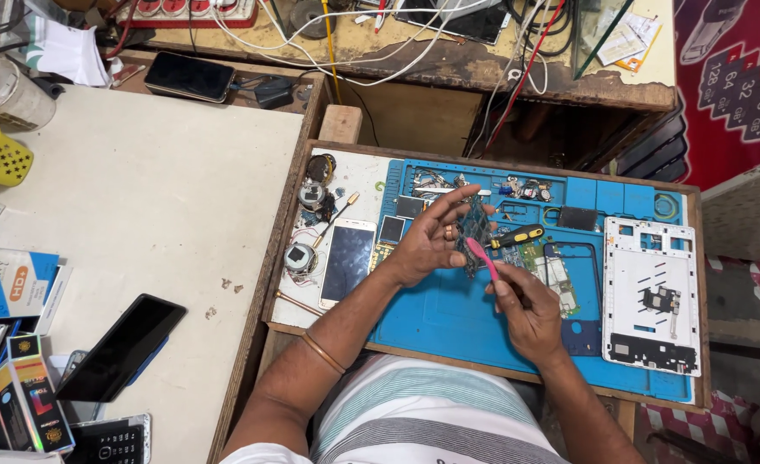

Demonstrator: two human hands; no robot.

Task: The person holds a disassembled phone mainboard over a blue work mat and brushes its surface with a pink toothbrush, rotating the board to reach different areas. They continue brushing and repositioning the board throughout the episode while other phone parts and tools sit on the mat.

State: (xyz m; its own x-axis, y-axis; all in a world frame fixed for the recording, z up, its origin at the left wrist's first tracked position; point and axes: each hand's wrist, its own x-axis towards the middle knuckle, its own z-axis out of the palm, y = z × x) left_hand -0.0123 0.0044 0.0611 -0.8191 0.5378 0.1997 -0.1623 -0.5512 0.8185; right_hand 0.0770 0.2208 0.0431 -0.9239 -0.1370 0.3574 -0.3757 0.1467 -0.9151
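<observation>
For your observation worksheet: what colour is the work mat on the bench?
Blue work mat, clearest in the head view.

The work mat [449, 318] is blue rubber-like sheet, matt, with moulded compartments. It lies on a wooden tray [287, 249] with a worn, unfinished rim. The circuit board [474, 225] shows bare metal parts with a dull sheen. The pry tool [481, 255] is smooth pink plastic. The white phone [347, 260] has a glossy glass screen. The white frame [650, 292] is matt plastic. The bangle [322, 352] is polished metal. The table [157, 189] top is smooth, matt laminate.
</observation>
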